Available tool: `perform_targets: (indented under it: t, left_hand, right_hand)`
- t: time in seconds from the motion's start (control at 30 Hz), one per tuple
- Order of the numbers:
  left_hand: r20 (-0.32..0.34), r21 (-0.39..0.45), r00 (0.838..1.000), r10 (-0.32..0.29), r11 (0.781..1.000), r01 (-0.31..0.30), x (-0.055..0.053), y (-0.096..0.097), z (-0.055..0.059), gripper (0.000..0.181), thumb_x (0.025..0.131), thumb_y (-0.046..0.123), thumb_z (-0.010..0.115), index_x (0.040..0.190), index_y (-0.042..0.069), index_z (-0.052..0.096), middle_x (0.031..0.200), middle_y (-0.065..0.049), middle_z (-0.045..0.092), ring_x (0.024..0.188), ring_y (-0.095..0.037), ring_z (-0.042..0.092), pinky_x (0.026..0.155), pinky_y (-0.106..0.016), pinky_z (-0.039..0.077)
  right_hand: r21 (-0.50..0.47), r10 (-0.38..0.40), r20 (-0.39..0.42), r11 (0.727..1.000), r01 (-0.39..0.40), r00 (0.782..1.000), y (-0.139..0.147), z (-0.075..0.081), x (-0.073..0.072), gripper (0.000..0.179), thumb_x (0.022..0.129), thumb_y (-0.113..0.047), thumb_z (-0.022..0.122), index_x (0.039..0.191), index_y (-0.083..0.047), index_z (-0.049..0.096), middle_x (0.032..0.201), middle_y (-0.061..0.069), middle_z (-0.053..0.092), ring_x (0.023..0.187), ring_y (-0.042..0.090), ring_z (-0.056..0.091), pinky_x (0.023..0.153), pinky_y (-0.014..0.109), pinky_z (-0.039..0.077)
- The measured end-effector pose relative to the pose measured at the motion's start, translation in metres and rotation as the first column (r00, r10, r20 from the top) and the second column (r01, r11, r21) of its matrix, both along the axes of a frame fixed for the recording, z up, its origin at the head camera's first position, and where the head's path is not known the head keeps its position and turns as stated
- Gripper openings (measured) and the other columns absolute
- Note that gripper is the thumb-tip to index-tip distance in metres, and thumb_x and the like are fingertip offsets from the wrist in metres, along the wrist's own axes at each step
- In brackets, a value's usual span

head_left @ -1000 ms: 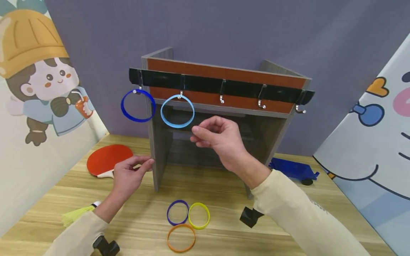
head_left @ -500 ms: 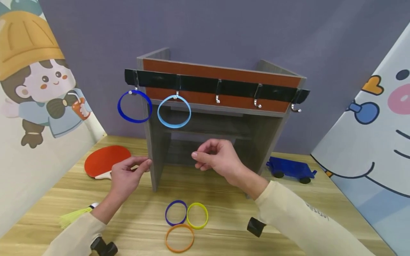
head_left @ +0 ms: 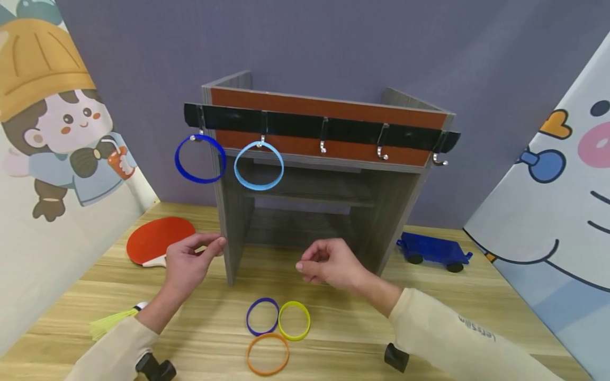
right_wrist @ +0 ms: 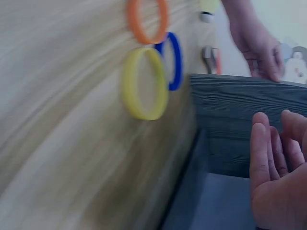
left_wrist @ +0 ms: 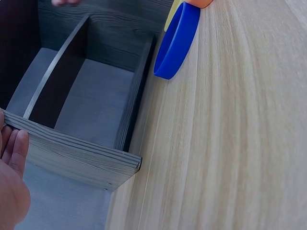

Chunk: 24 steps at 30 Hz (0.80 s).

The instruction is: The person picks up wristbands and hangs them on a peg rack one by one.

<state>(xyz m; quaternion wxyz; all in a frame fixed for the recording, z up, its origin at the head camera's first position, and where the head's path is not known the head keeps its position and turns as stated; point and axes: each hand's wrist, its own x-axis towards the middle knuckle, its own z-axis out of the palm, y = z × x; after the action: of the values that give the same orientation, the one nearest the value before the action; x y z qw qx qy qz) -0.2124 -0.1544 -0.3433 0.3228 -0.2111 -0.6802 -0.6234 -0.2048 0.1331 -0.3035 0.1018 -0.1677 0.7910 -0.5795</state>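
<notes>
My left hand (head_left: pixel 188 262) holds the front edge of the left side panel of a small grey wooden shelf (head_left: pixel 229 222), its thumb and fingertips at that edge. My right hand (head_left: pixel 333 264), loosely bent and holding nothing, hovers before the shelf's lower opening, above the loose wristbands. On the table lie a dark blue wristband (head_left: pixel 262 316), a yellow wristband (head_left: pixel 294 320) and an orange wristband (head_left: pixel 268 354), close together. A blue wristband (head_left: pixel 200 159) hangs on the leftmost hook of the black rail (head_left: pixel 295 123). From the second hook hangs a light blue wristband (head_left: pixel 259 165).
Three bare hooks remain along the right of the rail, including the middle hook (head_left: pixel 323 147). A red table tennis bat (head_left: pixel 159 241) and a shuttlecock (head_left: pixel 114 320) lie at left. Right of the shelf stands a blue toy cart (head_left: pixel 433 250) on the wooden table (head_left: pixel 200 344).
My right hand has moved down from beside the light blue wristband to just above the loose wristbands. The hung wristbands stay on their hooks, and my left hand keeps its place.
</notes>
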Motion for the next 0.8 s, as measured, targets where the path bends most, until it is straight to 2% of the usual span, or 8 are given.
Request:
perform_targets:
  t: [0.23,0.5,0.63,0.8]
  left_hand:
    - [-0.007,0.017,1.000,-0.012,1.000,0.013,-0.001,0.001,0.000,0.009,0.077,-0.022,0.065,0.085,-0.018,0.065,0.078,-0.019,0.068,0.062,-0.013,0.066,0.060,-0.022,0.057]
    - [-0.020,0.035,0.999,-0.028,0.999,0.029,-0.001,0.000,-0.001,0.009,0.076,-0.023,0.065,0.084,-0.019,0.064,0.077,-0.016,0.069,0.061,-0.012,0.066,0.060,-0.021,0.057]
    - [-0.017,0.025,1.000,-0.021,0.999,0.021,-0.001,0.000,-0.001,0.009,0.076,-0.022,0.065,0.084,-0.019,0.064,0.078,-0.013,0.069,0.062,-0.011,0.066,0.061,-0.021,0.056]
    - [-0.025,0.008,1.000,-0.018,1.000,0.018,0.000,0.001,0.000,0.010,0.076,-0.023,0.065,0.085,-0.019,0.065,0.078,-0.015,0.069,0.062,-0.011,0.066,0.061,-0.021,0.056]
  right_hand:
    - [0.031,0.026,0.027,0.999,-0.027,0.999,0.010,-0.028,0.004,0.015,0.081,-0.004,0.074,0.086,0.005,0.063,0.072,0.012,0.064,0.064,0.029,0.066,0.059,0.044,0.058]
    - [0.084,0.035,0.021,0.996,-0.036,0.999,0.018,-0.059,0.008,0.013,0.079,-0.003,0.075,0.083,0.004,0.064,0.066,0.006,0.062,0.058,0.020,0.062,0.051,0.037,0.056]
    - [0.119,0.009,0.052,0.993,-0.015,0.999,0.020,-0.069,0.010,0.014,0.079,-0.004,0.075,0.083,0.002,0.063,0.065,0.006,0.061,0.056,0.019,0.062,0.047,0.032,0.055]
    - [0.132,-0.028,0.104,0.991,0.014,0.994,0.021,-0.075,0.013,0.015,0.078,-0.005,0.076,0.085,0.001,0.063,0.069,0.006,0.061,0.058,0.018,0.063,0.047,0.029,0.055]
